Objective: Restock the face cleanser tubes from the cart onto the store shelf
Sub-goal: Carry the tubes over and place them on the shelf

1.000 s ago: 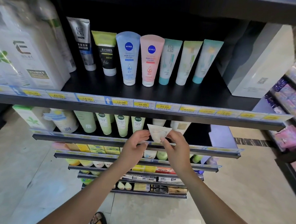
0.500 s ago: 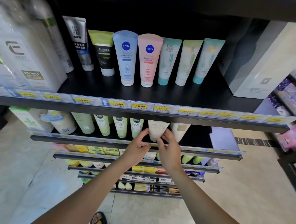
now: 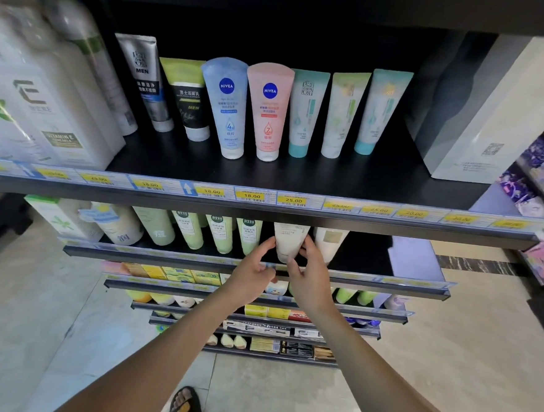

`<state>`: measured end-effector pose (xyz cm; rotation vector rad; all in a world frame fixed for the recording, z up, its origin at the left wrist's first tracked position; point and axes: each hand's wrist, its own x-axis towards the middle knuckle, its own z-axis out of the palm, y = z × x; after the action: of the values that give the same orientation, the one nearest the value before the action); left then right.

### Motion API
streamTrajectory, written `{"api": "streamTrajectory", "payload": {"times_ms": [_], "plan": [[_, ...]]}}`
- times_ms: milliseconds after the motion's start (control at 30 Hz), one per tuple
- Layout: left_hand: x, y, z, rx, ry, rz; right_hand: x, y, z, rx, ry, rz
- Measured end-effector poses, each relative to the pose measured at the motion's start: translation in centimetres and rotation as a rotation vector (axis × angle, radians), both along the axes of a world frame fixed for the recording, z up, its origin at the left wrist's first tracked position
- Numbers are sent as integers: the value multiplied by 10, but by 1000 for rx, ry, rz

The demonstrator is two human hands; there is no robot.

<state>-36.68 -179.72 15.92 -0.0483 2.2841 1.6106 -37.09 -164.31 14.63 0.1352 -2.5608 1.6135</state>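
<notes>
A white face cleanser tube (image 3: 289,240) stands cap down on the second shelf (image 3: 170,256), its top hidden behind the upper shelf's front edge. My left hand (image 3: 253,277) touches the tube's left side with its fingertips, and my right hand (image 3: 311,273) holds its right side. Pale green tubes (image 3: 220,234) stand in a row to its left, and another white tube (image 3: 329,242) is on its right. The cart is out of view.
The top shelf (image 3: 298,175) carries a row of upright tubes, among them a blue (image 3: 227,106) and a pink tube (image 3: 269,109), with large white bottles (image 3: 45,109) at left and a white box (image 3: 482,124) at right. Lower shelves hold more goods. A sandalled foot (image 3: 185,407) is on the tiled floor.
Both hands have carried the white tube from in front of the second shelf's edge back into the row, between the green tubes and the other white tube.
</notes>
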Motion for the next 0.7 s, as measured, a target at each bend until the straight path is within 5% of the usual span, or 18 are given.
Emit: {"api": "streamTrajectory", "payload": {"times_ms": [400, 700], "plan": [[3, -3, -3, -54, -83, 36, 12, 3, 13, 78, -50, 6], [76, -28, 56, -294, 201, -81, 62, 1, 56, 254, -63, -32]]}}
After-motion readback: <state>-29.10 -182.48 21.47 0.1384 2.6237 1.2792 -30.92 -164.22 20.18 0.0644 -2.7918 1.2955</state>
